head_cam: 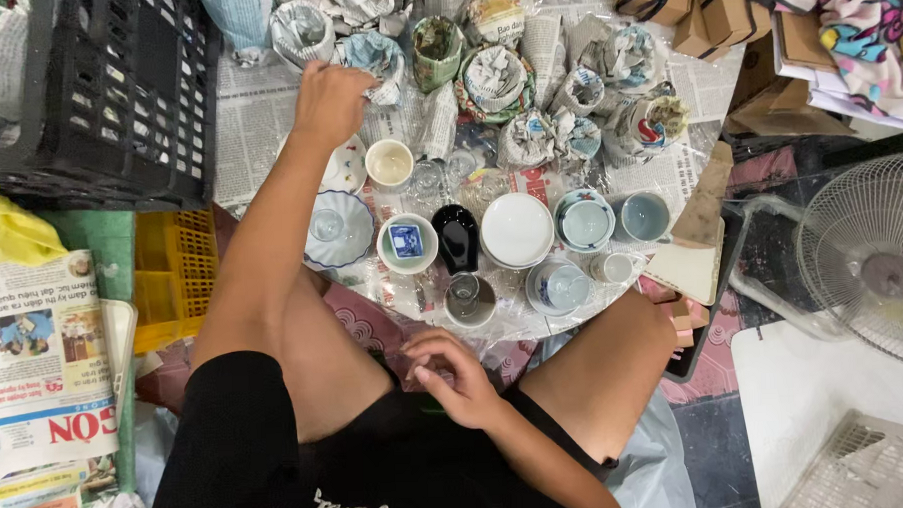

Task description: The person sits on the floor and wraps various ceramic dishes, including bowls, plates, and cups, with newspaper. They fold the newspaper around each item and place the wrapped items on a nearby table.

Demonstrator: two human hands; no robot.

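My left hand (332, 98) reaches forward and grips a newspaper-wrapped bundle (377, 60) at the far side of a round table spread with newspaper (256, 111). My right hand (460, 376) rests near my lap with curled fingers, and I cannot see anything in it. On the table stand unwrapped pieces: a blue-rimmed saucer with a small glass (337, 228), a cream cup (389, 164), a small bowl with a blue square (407, 243), a black vase (458, 236), a white plate (517, 230) and a blue-and-white cup (584, 220).
Several more newspaper-wrapped bundles (496, 82) crowd the table's far side. A black plastic crate (115, 85) stands at left above a yellow crate (172, 279). Newspapers (45, 368) lie at the left. Cardboard boxes (723, 9) sit at top right, a fan (872, 259) at right.
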